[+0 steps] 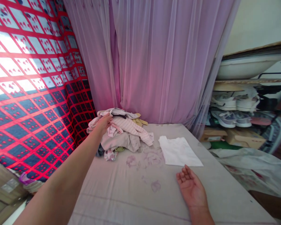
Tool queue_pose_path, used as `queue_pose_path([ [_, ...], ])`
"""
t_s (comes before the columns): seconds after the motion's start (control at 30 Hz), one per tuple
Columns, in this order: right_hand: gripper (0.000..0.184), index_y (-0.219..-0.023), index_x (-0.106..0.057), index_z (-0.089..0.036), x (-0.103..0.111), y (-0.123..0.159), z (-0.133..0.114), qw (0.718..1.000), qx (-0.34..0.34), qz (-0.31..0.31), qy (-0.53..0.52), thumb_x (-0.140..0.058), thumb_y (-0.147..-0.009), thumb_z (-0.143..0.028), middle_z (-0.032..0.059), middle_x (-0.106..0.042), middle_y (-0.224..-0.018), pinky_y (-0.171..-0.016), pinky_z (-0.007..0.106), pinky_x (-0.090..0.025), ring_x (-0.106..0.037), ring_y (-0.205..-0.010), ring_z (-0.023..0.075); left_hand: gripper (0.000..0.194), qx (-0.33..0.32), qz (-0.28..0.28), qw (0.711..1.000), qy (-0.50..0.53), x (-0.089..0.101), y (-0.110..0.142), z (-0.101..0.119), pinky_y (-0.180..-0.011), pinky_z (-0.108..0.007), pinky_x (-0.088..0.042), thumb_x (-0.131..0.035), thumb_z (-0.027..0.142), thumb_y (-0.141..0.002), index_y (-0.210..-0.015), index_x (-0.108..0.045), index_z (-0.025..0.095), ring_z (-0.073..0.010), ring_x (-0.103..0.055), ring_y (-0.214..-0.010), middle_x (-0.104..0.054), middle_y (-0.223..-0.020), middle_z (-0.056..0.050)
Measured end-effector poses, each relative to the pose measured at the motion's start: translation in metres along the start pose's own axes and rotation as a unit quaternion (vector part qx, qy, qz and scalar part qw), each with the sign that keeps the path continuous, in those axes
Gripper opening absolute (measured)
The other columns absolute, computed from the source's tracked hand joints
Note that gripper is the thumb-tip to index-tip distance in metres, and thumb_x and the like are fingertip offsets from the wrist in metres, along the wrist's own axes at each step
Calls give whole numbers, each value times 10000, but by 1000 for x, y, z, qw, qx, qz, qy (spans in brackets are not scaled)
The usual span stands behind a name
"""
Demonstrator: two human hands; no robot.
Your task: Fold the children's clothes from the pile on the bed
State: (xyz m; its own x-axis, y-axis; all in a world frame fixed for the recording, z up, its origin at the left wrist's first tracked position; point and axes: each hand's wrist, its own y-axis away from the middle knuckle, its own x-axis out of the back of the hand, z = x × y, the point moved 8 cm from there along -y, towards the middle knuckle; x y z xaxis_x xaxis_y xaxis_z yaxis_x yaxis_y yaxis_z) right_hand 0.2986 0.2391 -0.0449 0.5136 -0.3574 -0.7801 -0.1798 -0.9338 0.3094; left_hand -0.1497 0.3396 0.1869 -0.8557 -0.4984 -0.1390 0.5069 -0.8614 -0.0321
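A heap of crumpled clothes (pixel 120 136) lies at the far end of a bed with a pale mauve floral sheet (pixel 131 193). It includes a pink-striped garment (pixel 128 126) and a beige one (pixel 119 140). My left hand (pixel 104 123) reaches onto the heap's left side, its fingers hidden among the cloth. To the heap's right lies a flat white garment (pixel 179 151). My right hand (pixel 190 189) rests palm up on the sheet just below that garment, fingers slightly curled and holding nothing.
A sheer pink curtain (pixel 150 62) hangs behind the bed, and red-and-navy patterned fabric (pixel 35 109) covers the left side. On the right, shelves hold several shoes (pixel 231 109), a white basin (pixel 248 67) and cardboard boxes (pixel 244 139). White plastic sheeting (pixel 253 165) lies beyond the bed's right edge.
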Motion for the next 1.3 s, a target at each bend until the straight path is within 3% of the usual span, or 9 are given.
queue_pose_path([
  [0.13,220,-852,-680,-217,-1,0,1,1000,-4,-3,-3,-672,-634,-248,-37,-685,-712,-654,241,-538,-610,-614,87,526,-31,-159,986,-33,-24,71,-11,-587,-206,-422,-704,323,-675,-1175,-618,183,-141,-605,-761,-670,-837,-46],
  [0.3,205,-839,-687,-232,0,1,1,1000,0,-11,7,-669,-636,-257,-37,-685,-711,-660,247,-533,-607,-614,90,437,4,-236,958,-164,3,176,-69,-533,-211,-386,-668,515,-657,-904,-726,158,-128,-556,-627,-655,-663,-30],
  [0.4,213,-840,-689,-241,2,2,1,999,14,-28,36,-679,-631,-286,-33,-689,-719,-670,266,-534,-612,-627,102,520,51,-217,959,-175,34,210,-109,-482,-215,-352,-541,649,-700,-673,-671,146,-105,-476,-481,-557,-488,-2],
  [0.47,239,-839,-689,-238,2,5,1,996,33,-38,69,-698,-617,-324,-27,-690,-719,-666,276,-532,-616,-634,112,551,56,-141,973,-173,59,217,-129,-460,-212,-323,-502,701,-682,-533,-535,171,-90,-409,-422,-442,-413,41],
  [0.63,365,-826,-692,-190,-11,23,3,968,107,-58,218,-763,-536,-400,14,-697,-712,-646,301,-525,-621,-627,149,522,-31,16,974,-225,93,222,-147,-471,-217,-288,-460,706,-686,-548,-441,203,-99,-370,-451,-343,-448,73],
  [0.8,388,-784,-702,-178,-31,51,15,874,177,-94,442,-696,-568,-501,43,-697,-671,-589,306,-513,-617,-573,183,429,-74,-19,923,-378,80,233,-149,-517,-233,-324,-460,572,-772,-942,-614,210,-143,-485,-505,-444,-496,67],
  [0.9,390,-788,-698,-186,-34,64,22,830,188,-110,513,-639,-598,-522,51,-703,-686,-604,312,-512,-631,-602,204,290,-109,-58,879,-461,72,245,-151,-653,-272,-419,-522,414,-796,-991,-620,224,-192,-610,-748,-650,-761,-11],
  [1.13,407,-797,-693,-175,-29,80,24,820,197,-94,530,-628,-597,-523,47,-694,-692,-626,315,-506,-633,-622,209,226,-347,-107,853,-375,53,285,-126,-848,-332,-471,-412,199,-888,-1024,-592,216,-191,-605,-934,-673,-922,-64],
  [1.3,425,-797,-694,-171,-27,93,27,852,174,-81,487,-682,-546,-514,44,-696,-697,-618,313,-509,-619,-593,190,285,-412,-300,776,-372,-2,336,-125,-828,-298,-476,-390,101,-849,-1045,-560,220,-172,-612,-888,-667,-917,-50],
])
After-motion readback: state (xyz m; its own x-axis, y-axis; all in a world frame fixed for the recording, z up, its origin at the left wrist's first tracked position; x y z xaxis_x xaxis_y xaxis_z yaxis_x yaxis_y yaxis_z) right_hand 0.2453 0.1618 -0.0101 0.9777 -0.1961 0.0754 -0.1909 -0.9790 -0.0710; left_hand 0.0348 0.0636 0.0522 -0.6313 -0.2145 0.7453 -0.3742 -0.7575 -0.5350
